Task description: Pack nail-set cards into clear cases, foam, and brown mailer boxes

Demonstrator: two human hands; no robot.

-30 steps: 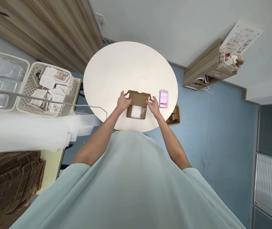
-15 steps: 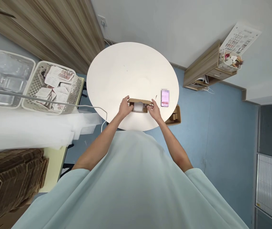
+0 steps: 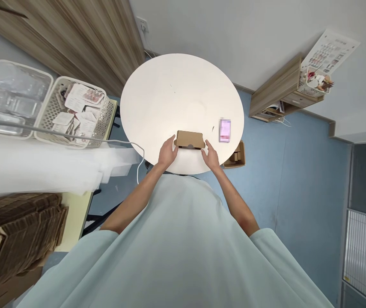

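Note:
A small brown cardboard box (image 3: 189,138) lies on the round white table (image 3: 157,94) near its front edge. Its lid is folded down over it, with small ear flaps at the front corners sticking out and a dark half-round notch in the front edge. At the box's left end is my left hand (image 3: 168,153), thumb and fingers apart beside the flap. My right hand (image 3: 210,155) is spread in the same way at the right end. Whether the fingertips touch the cardboard is hard to tell. What lies inside the box is hidden by the lid.
A phone (image 3: 224,130) lies right of the box. Below the table's right edge stands a carton (image 3: 241,155) holding small boxes. On the left are a basket of cards (image 3: 46,124), clear plastic packs (image 3: 19,81), white sheets (image 3: 41,167) and stacked flat cardboard (image 3: 31,231). A cable (image 3: 118,140) crosses there.
The box's lid has swung down toward me and now covers the white item seen inside before. Both hands have loosened from the lid's corners and moved slightly outward and down.

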